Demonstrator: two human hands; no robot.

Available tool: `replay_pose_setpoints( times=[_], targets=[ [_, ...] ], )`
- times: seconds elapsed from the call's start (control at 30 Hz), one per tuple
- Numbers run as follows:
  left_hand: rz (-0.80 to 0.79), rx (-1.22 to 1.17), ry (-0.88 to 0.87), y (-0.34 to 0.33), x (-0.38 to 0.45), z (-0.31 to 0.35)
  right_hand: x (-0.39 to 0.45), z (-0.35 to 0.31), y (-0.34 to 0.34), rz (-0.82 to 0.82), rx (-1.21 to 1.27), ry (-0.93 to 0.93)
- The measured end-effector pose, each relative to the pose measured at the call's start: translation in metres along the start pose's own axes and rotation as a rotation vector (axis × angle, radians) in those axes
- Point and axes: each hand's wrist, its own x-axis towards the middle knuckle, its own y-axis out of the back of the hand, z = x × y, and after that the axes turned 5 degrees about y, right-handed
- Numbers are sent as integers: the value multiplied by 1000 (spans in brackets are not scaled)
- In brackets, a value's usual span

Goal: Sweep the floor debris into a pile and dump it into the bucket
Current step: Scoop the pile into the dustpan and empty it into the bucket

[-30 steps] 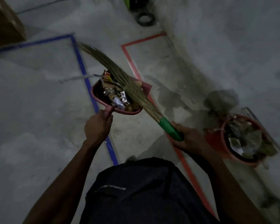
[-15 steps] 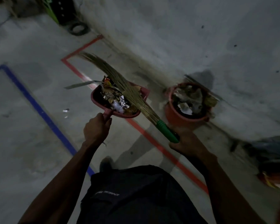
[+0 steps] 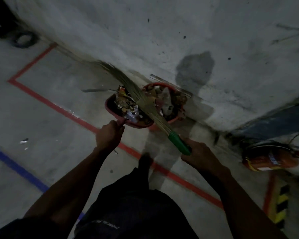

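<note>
Left hand [image 3: 109, 135] grips loaded dustpan [image 3: 128, 111] handle, level, so debris stays; bucket [image 3: 169, 100] just beyond. Right hand [image 3: 197, 152] clamped round broom [image 3: 179, 142] handle, bristles pinning load.

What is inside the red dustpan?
The dustpan holds a heap of debris: foil scraps, wrappers and dry bits. The broom lies across it, hiding the right part, and the pan's floor under the heap is covered.

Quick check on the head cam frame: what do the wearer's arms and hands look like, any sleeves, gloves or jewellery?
Both forearms are bare down to the hands: no gloves on the left hand or right hand, and no watch or rings are visible in this dim light. A dark sleeve edge shows only near the left upper arm. Nothing else is worn on them.
</note>
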Motion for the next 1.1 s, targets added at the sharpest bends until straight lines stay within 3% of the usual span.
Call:
replay_pose_setpoints(
  times=[0.2, 0.57, 0.93, 1.1],
  targets=[
    [-58, 45, -57, -30, 63, 59, 62, 44, 30, -44, -30, -87],
    [-159, 120, -10, -70, 127, 130, 144, 104, 94, -167, -56, -103],
    [-192, 181, 172, -120, 164, 209, 242, 192, 153, -331, 25, 8],
    [-195, 278, 215, -122, 180, 258, 275, 211, 187, -418, -113, 15]
  ],
)
